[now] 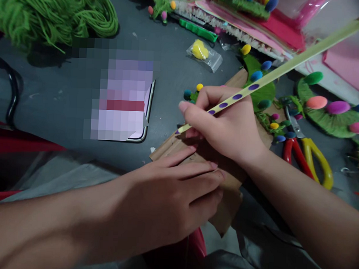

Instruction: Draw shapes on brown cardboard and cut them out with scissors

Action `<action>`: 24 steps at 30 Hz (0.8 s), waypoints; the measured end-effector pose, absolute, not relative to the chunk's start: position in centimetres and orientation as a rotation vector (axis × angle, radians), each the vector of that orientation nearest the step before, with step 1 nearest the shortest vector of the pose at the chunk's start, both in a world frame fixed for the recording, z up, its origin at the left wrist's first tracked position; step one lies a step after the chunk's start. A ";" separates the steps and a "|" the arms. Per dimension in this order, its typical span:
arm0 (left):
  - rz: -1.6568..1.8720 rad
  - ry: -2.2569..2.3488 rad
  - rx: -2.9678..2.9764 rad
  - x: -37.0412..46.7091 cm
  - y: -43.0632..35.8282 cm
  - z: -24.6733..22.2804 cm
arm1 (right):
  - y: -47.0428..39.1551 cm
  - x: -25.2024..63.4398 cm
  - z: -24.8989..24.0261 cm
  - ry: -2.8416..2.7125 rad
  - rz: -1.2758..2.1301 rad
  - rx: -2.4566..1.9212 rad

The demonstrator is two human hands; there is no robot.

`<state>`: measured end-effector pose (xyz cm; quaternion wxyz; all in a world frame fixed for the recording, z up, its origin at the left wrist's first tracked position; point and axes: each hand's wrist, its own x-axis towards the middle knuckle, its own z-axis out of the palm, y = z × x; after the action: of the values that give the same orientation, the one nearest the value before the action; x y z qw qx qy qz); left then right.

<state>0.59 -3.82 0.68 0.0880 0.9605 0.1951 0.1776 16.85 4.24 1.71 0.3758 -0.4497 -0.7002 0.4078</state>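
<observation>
My right hand [227, 120] is closed around a pale yellow pencil [277, 75] with purple dots. The pencil slants up to the right, and its tip meets a piece of brown cardboard [164, 145] near the left edge. Flat on the same cardboard lies my left hand [183, 186], its fingers stretched out toward the right hand and holding nothing. Part of the cardboard is hidden under both hands, and a torn-looking corner hangs past the table's front edge.
A phone [149, 109], partly blurred out, lies left of the cardboard. Green yarn [62, 14] is piled behind it. Red-and-yellow-handled pliers [317, 164] rest by my right forearm. Green leafy pieces with coloured balls [329, 109], a small plastic bag [205, 56] and a green cutter [198, 30] lie farther back.
</observation>
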 end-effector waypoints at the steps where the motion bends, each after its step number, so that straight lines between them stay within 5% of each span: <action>1: 0.525 0.576 2.866 0.6 -3.8 0.7 | 4.3 16.8 1.7 -1.762 1.008 -1.166; 24: 0.391 0.760 2.984 0.8 -7.3 1.6 | 4.5 17.2 2.0 -1.781 1.099 -1.150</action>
<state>0.79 -7.27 1.62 0.0186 0.9611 0.2449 0.1261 17.15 4.52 2.03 0.3680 -0.4477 -0.6936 0.4279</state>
